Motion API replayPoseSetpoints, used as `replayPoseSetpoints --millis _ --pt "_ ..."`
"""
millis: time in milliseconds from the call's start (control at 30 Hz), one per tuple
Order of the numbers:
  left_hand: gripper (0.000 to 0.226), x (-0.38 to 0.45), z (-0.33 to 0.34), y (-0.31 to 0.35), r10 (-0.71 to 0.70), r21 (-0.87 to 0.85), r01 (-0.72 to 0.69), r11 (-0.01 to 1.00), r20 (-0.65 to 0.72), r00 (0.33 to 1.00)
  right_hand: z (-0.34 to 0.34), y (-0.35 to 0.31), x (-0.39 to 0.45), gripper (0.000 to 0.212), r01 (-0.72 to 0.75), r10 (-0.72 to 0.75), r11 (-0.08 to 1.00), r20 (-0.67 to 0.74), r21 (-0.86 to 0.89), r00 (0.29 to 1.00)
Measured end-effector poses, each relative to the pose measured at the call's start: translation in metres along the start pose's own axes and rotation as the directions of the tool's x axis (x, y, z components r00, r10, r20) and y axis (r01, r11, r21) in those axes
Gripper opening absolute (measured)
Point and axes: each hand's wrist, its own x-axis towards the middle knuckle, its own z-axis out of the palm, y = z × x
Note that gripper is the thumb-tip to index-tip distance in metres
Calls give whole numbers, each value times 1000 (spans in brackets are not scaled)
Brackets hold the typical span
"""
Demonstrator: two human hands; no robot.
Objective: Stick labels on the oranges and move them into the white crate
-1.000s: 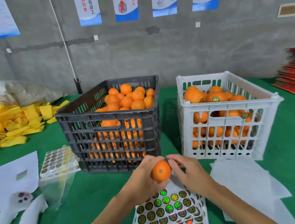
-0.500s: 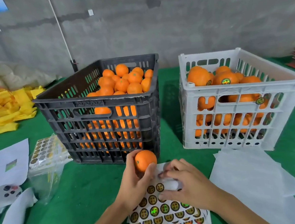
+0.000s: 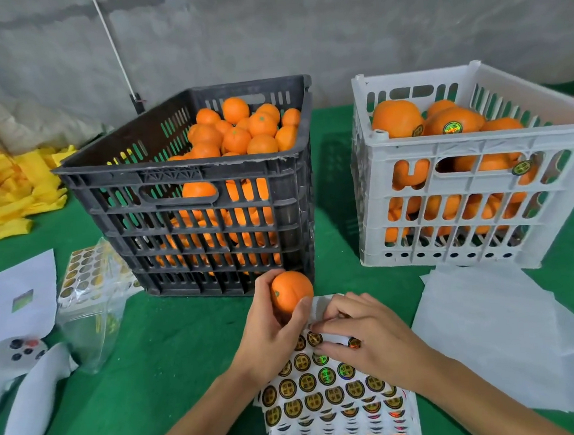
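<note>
Head view: an orange (image 3: 292, 290) sits in the left hand (image 3: 271, 335), just in front of the lower right corner of the black crate (image 3: 186, 177). The fingers curl round its left and underside, the thumb tip presses its lower right edge, and its small green stem mark faces left. The fruit hangs above the top edge of a label sheet (image 3: 330, 395) that lies on the green table (image 3: 173, 363).

The right hand (image 3: 364, 338) lies palm down on the upper part of that sheet, just beside the orange. Its fingers are bent and their tips meet on the white strip at the top, pinching at the paper there; whether a label has come free between them I cannot tell. Round gold and green labels fill the rows of the sheet below the hand, and more sheets are stacked under it.

The black crate is heaped with oranges that show no labels. To its right, with a gap of green cloth between, stands the white crate (image 3: 479, 147), also well filled; several of its oranges carry round stickers, one on top and one seen through the side slots.

White paper sheets (image 3: 487, 332) spread on the table in front of the white crate. At the left lie a clear bag of label sheets (image 3: 89, 291), a white paper (image 3: 14, 300), two white controllers (image 3: 24, 385), and a pile of yellow foam nets (image 3: 5, 191) further back.
</note>
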Motion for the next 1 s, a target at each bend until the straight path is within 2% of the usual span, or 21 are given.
replayPoseSetpoints --millis 133,233,300,433,500,567,633,700,800,1000 --pt "58 0 -1 0 -4 19 4 1000 -1 1000 0 -3 -1 23 98 -107 991 -95 -94 990" --pt "59 0 -1 0 1 30 0 1000 -1 1000 -2 -4 -2 19 159 -173 977 -94 -141 980" --pt "58 0 -1 1 5 35 -5 999 -2 1000 -1 -5 -3 18 149 -158 982 -75 -119 985" --pt "58 -1 -1 2 12 47 -12 999 0 1000 2 -8 -7 17 81 -80 997 -71 17 994" --pt "59 -1 -1 2 25 58 -25 998 5 1000 2 -11 -10 13 38 -11 969 -108 243 994" --pt "62 -1 -1 3 53 75 -55 996 20 998 -3 -15 -11 14 -39 122 835 -116 549 986" --pt "65 0 0 5 102 103 -106 989 44 994 -6 -18 -8 23 -79 233 715 -131 695 964" --pt "66 -1 1 6 147 153 -157 976 75 986 -7 -18 -6 30 -117 299 676 -126 727 946" --pt "64 -4 2 6 187 194 -207 959 118 975 -3 -19 -5 26 -154 328 676 -108 720 939" --pt "64 -2 2 5 177 177 -190 966 87 980 3 -21 -6 24 -150 331 708 -136 690 934"
